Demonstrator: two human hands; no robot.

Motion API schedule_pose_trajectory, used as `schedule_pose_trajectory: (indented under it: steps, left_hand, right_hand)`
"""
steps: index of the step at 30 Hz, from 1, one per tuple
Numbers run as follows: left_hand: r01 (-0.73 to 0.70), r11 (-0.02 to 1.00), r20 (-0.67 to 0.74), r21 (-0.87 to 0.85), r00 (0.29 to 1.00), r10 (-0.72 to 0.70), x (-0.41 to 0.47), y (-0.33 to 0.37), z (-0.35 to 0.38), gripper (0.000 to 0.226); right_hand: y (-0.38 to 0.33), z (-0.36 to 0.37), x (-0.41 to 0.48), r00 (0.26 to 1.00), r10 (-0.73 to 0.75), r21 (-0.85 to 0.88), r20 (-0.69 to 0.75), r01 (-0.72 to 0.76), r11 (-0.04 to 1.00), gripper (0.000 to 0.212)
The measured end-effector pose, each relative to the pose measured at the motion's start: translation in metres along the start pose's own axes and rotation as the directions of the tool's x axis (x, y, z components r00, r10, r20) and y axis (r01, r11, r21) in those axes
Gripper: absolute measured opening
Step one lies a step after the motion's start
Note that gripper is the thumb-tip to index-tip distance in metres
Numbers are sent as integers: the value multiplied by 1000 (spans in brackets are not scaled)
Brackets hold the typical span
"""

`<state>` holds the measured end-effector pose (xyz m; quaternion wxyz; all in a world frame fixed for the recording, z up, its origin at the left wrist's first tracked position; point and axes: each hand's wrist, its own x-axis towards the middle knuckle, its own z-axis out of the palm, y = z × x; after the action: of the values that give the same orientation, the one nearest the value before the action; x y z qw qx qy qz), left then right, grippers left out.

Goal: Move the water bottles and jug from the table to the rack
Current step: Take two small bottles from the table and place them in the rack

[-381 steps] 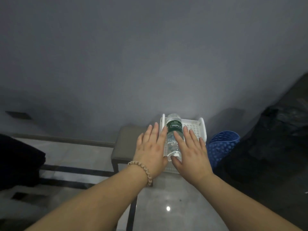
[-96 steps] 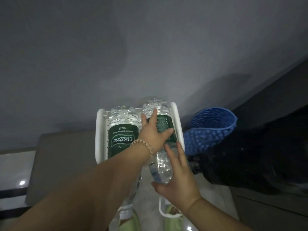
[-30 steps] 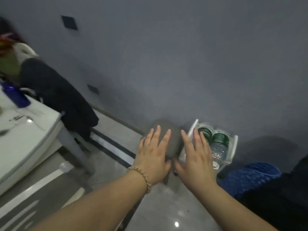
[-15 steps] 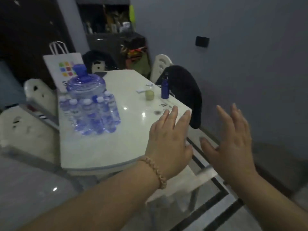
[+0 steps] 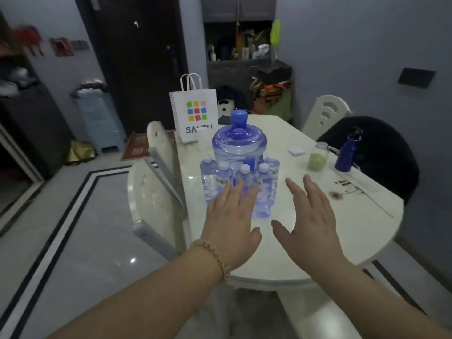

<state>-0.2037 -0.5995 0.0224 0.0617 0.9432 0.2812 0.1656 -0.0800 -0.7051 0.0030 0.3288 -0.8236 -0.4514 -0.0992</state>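
A big blue water jug (image 5: 239, 145) with a blue cap stands on the white oval table (image 5: 347, 231). Several small clear water bottles (image 5: 265, 189) with white caps cluster in front of it. My left hand (image 5: 231, 222), with a bead bracelet at the wrist, hovers flat and empty just before the bottles, its fingertips overlapping them in view. To its right my right hand (image 5: 311, 221) is spread above the tabletop, holding nothing. The rack is out of view.
A white paper bag (image 5: 194, 113) stands behind the jug. On the table's right side are a jar (image 5: 318, 156), a blue metal flask (image 5: 347, 152) and a white pad (image 5: 296, 151). White chairs (image 5: 156, 187) flank the table; one (image 5: 376, 152) carries dark cloth.
My view has swung from the rack by the wall round to the table and closer to it. Both hands stay empty and have come forward to the bottle cluster.
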Motion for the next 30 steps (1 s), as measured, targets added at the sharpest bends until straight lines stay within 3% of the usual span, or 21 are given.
schedule_pose_trajectory:
  steps: [7,17,21,24,28,30]
  left_hand:
    - [-33,999,97,28,995,30,81,-110,28,79]
    - [-170,960,299,220,949,100,197,-216,57,85]
    - [-264,954,378,144,905,193,232,-246,84,92]
    - [-341,940,367,-28,871,327,241,-263,97,92]
    - [-419,868,274,-266,830,485,248,-277,95,52]
    - [-428,834,259,-347,811,524,241,-276,90,45]
  right_hand:
    - [-17,107,75,1000,9,24,27,-10,1000,80]
    - [-50,214,163,988,79,-309,133,-34,950,83]
    - [-59,247,173,977,150,-448,150,-68,891,86]
    - [-67,264,174,975,177,-576,132,-70,814,79]
    - [-87,273,184,952,291,-599,96,-178,781,75]
    - [-93,268,185,916,374,-633,144,-205,746,61]
